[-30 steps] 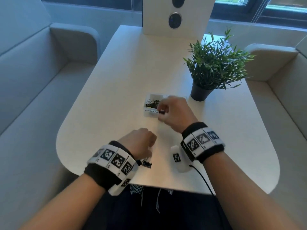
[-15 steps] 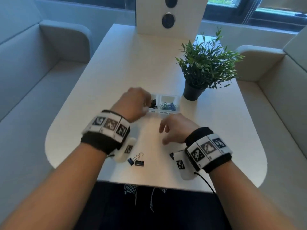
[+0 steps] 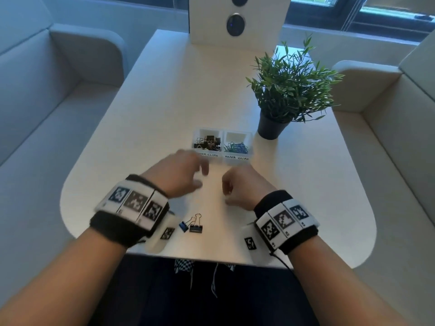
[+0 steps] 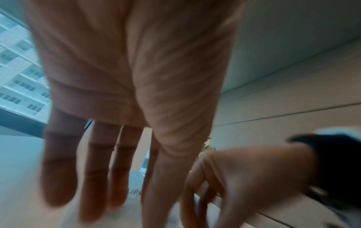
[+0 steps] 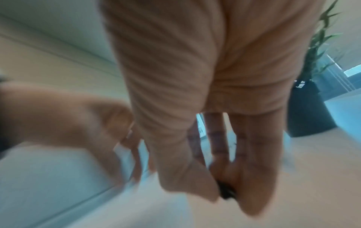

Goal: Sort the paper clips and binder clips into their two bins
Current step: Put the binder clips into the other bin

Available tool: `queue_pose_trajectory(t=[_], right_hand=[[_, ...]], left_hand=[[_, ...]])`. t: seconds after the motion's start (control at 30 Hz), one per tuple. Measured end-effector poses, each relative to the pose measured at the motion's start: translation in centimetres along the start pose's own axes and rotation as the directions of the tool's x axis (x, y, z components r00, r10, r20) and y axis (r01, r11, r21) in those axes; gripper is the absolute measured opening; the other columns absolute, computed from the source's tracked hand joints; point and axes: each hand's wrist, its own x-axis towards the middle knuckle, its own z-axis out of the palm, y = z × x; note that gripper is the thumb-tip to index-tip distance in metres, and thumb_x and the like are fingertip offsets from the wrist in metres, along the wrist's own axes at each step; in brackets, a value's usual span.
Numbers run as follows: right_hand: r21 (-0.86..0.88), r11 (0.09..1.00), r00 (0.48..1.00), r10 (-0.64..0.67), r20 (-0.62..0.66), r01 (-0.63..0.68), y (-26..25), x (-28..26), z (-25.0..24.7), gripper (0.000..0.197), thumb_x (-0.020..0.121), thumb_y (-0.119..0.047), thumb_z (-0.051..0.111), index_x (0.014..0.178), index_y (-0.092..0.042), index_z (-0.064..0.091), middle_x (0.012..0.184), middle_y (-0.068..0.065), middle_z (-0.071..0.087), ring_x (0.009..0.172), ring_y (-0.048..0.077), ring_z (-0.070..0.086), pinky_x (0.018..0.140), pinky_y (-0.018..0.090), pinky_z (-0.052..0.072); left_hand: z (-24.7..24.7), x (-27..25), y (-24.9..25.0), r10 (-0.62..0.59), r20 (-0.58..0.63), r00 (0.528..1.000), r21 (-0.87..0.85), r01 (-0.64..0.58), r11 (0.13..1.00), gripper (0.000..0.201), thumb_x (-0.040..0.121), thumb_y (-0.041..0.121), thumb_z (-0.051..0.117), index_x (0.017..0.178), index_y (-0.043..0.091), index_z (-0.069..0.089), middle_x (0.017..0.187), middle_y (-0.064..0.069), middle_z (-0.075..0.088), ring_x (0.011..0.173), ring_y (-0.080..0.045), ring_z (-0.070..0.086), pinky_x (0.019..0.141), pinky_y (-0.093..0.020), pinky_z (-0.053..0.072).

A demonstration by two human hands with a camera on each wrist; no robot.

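Since half a second ago the left hand (image 3: 181, 175) has drawn back from the binder-clip bin (image 3: 207, 143) toward the lower part of the frame, fingers straight and spread, holding nothing. Meanwhile the right hand (image 3: 242, 189) has curled; the right wrist view shows its thumb and fingers pinched on a small dark object (image 5: 226, 192), probably a binder clip, though blur hides its shape.

Two binder clips remain unsorted on the counter (image 3: 141, 137), a blue one (image 3: 183, 225) and a black one (image 3: 195, 228), touching or nearly so, their wire handles pointing up-frame toward the bins. They lie below and slightly right of the left hand, close to its wristband, and well to the left of the right hand, so the left hand looks nearer for the next pick.

Up-frame, the binder-clip bin sits left and the paper-clip bin (image 3: 237, 147) right, side by side, with a potted plant (image 3: 287, 90) just to their upper right.
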Motion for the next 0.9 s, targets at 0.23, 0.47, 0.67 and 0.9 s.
queue_pose_trajectory(t=[0.23, 0.47, 0.67, 0.9], right_hand=[[0.069, 0.981, 0.886, -0.134, -0.443, 0.183, -3.0, 5.7, -4.5, 0.012, 0.076, 0.000, 0.064, 0.073, -0.011, 0.068, 0.083, 0.003, 0.058, 0.073, 0.015, 0.056, 0.067, 0.023, 0.050], [0.117, 0.980, 0.928, -0.112, -0.355, 0.162, -1.8, 5.1, -2.2, 0.030, 0.077, -0.007, 0.068, 0.107, -0.012, 0.068, 0.092, 0.003, 0.061, 0.085, 0.019, 0.059, 0.078, 0.028, 0.051], [0.089, 0.988, 0.986, -0.134, 0.095, 0.126, -2.1, -0.2, 0.4, 0.027, 0.071, -0.025, 0.079, 0.094, -0.026, 0.065, 0.087, -0.011, 0.051, 0.081, 0.008, 0.052, 0.058, 0.017, 0.035], [0.015, 0.975, 0.956, -0.222, 0.189, 0.224, -3.2, -1.5, 4.8, 0.024, 0.068, -0.008, 0.077, 0.088, -0.014, 0.066, 0.091, -0.002, 0.046, 0.083, 0.019, 0.055, 0.063, 0.028, 0.048]], left_hand=[[3.9, -4.5, -0.7, -0.081, 0.268, 0.960, 0.119, 0.051, 0.992, 0.039, 0.073, 0.028, 0.074, 0.108, 0.028, 0.056, 0.095, 0.013, 0.046, 0.085, -0.009, 0.050, 0.069, -0.017, 0.035], [5.2, -3.8, -0.9, -0.070, 0.206, 0.976, 0.066, 0.057, 0.996, 0.022, 0.080, 0.004, 0.057, 0.092, 0.022, 0.059, 0.084, 0.007, 0.051, 0.079, -0.013, 0.053, 0.065, -0.020, 0.037], [-0.8, -0.7, -2.1, -0.078, -0.066, 0.995, -0.027, 0.076, 0.997, 0.019, 0.072, 0.008, 0.064, 0.084, 0.022, 0.067, 0.074, 0.006, 0.058, 0.073, -0.013, 0.054, 0.070, -0.022, 0.042], [-2.9, 7.8, -1.2, -0.106, -0.214, 0.971, -0.026, 0.103, 0.994, 0.016, 0.080, 0.011, 0.061, 0.091, 0.022, 0.067, 0.101, -0.004, 0.064, 0.093, -0.023, 0.062, 0.076, -0.030, 0.046]])
